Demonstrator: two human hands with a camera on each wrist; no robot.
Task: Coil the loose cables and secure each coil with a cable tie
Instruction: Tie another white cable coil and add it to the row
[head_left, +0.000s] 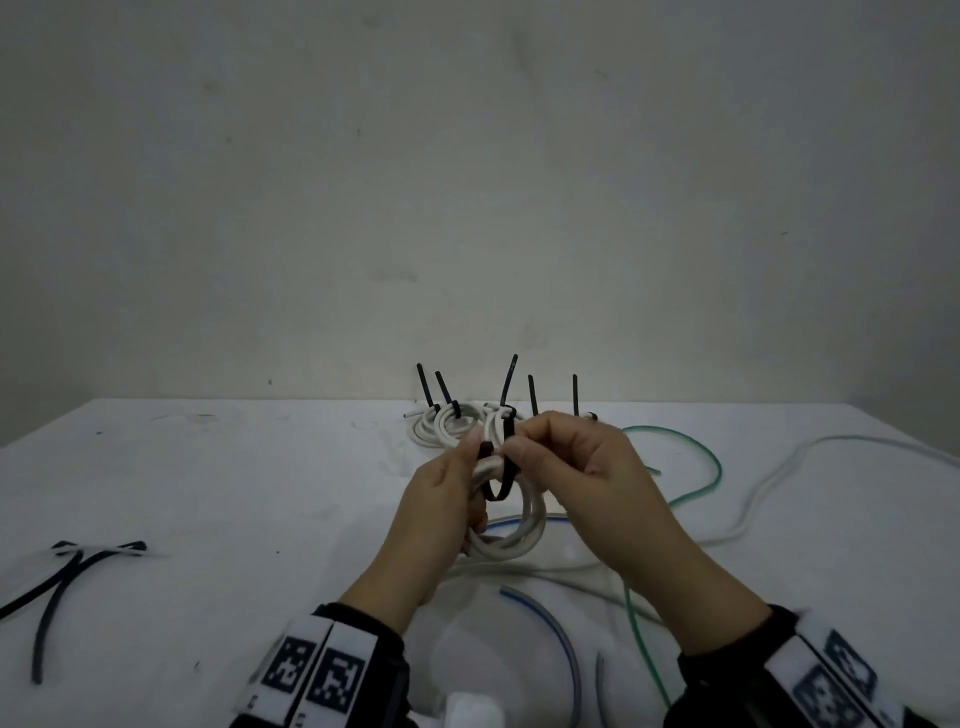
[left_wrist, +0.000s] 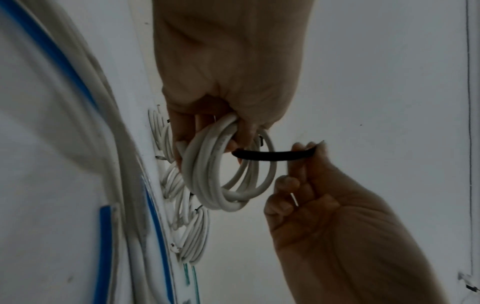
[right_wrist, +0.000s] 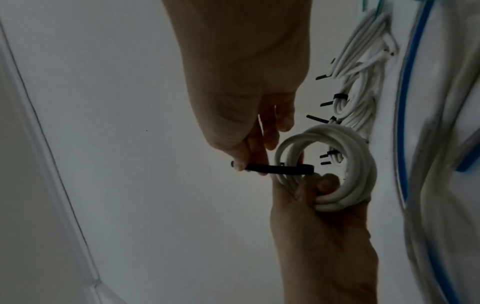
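A white cable coil (head_left: 535, 525) hangs above the table in my left hand (head_left: 467, 467), whose fingers curl through it (left_wrist: 228, 168). A black cable tie (head_left: 498, 496) is looped around the coil's strands. My right hand (head_left: 519, 441) pinches the tie's end between thumb and fingertips (right_wrist: 244, 164); in the right wrist view the tie (right_wrist: 280, 169) stretches across to the coil (right_wrist: 363, 164). From the left wrist, the tie (left_wrist: 272, 154) runs from the coil to my right hand (left_wrist: 311, 150). The tie's head is hidden by my fingers.
Several tied white coils (head_left: 457, 421) with black tie tails sticking up lie at the table's back, by the wall. Loose green (head_left: 714, 467), white (head_left: 769, 478) and blue-striped (head_left: 550, 623) cables sprawl right and front. Spare black ties (head_left: 62, 577) lie left.
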